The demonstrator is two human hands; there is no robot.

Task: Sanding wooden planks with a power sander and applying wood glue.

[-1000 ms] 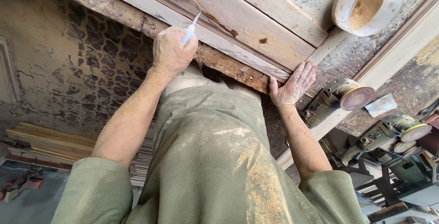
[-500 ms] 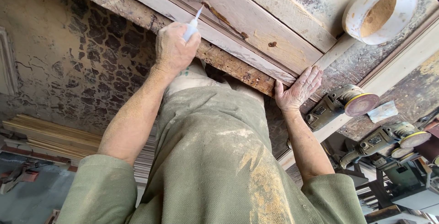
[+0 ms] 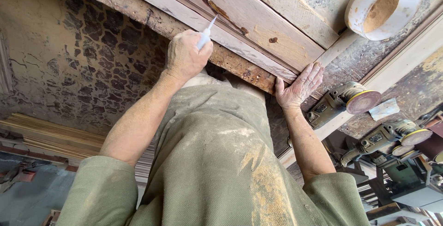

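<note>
My left hand is closed around a small white squeeze bottle. Its thin nozzle points at the seam of a long pale wooden plank lying across the workbench. A dark brown streak runs along the plank just beyond the nozzle tip. My right hand lies flat with fingers spread, pressing on the plank's near edge further right. My dusty green apron fills the space between my arms.
A white tub of sawdust stands on the bench at the top right. Two disc sanders and a scrap of sandpaper lie right of my right hand. Thin wood strips are stacked on the floor at left.
My left hand has slid to the right along the plank with the bottle, and the brown streak beyond the nozzle shows longer. My right hand has stayed pressed on the plank's edge.
</note>
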